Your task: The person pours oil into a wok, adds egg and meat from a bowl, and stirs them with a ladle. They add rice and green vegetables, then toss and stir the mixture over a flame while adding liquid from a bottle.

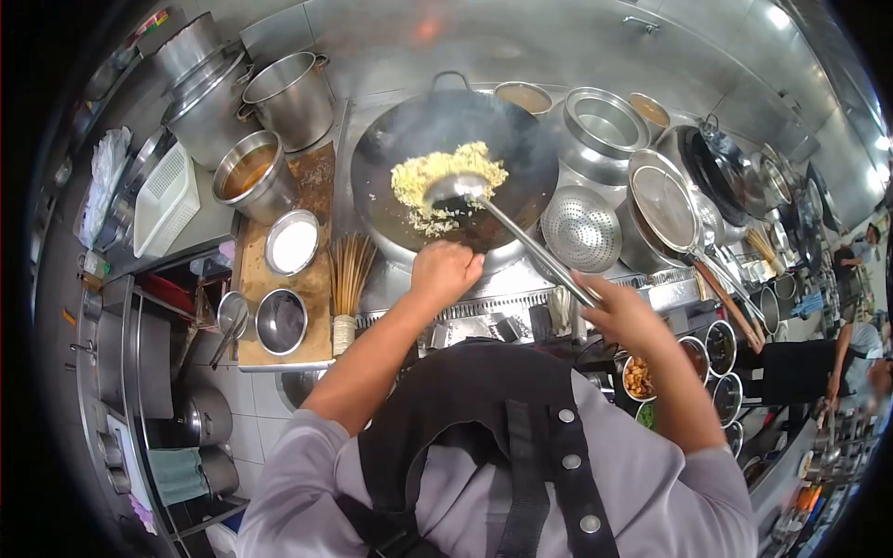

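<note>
Right now my left hand (446, 272) is curled tight over the near rim of the wok (521, 149), though the fingers themselves are hidden from me. My right hand (621, 312), just off the wok's near right edge, is closed around the long handle of the ladle (456, 191), whose bowl rests in the fried rice (419, 172) at the wok's middle. Left of the wok stand a bowl of white powder (293, 244) and a pot of brown liquid (246, 172); a perforated strainer (581, 228) lies just right of it.

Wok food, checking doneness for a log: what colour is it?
The food is pale yellow, seen in the head view.
</note>
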The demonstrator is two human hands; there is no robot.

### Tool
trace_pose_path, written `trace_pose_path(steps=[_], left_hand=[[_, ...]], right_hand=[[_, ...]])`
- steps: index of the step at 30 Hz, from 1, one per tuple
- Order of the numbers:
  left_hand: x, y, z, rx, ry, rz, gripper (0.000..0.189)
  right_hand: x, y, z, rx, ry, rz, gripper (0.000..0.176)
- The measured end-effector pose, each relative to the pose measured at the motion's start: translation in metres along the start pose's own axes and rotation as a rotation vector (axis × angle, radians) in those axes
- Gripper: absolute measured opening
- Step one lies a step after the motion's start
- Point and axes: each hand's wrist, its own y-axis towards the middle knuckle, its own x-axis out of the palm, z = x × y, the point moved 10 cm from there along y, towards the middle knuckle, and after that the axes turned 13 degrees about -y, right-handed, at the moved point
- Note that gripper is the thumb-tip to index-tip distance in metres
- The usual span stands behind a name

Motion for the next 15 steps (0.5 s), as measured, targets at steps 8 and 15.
trace_pose_path(steps=[8, 15], left_hand=[[-0.015, -0.007, 0.013, -0.057, 0.047, -0.115, 0.044], [0.000, 0.043, -0.051, -0.097, 0.011, -0.002, 0.037]], right_hand=[[0.013, 0.013, -0.016, 0.009, 0.607, 0.196, 0.054], [0.070, 0.109, -0.089, -0.040, 0.878, -0.051, 0.051]])
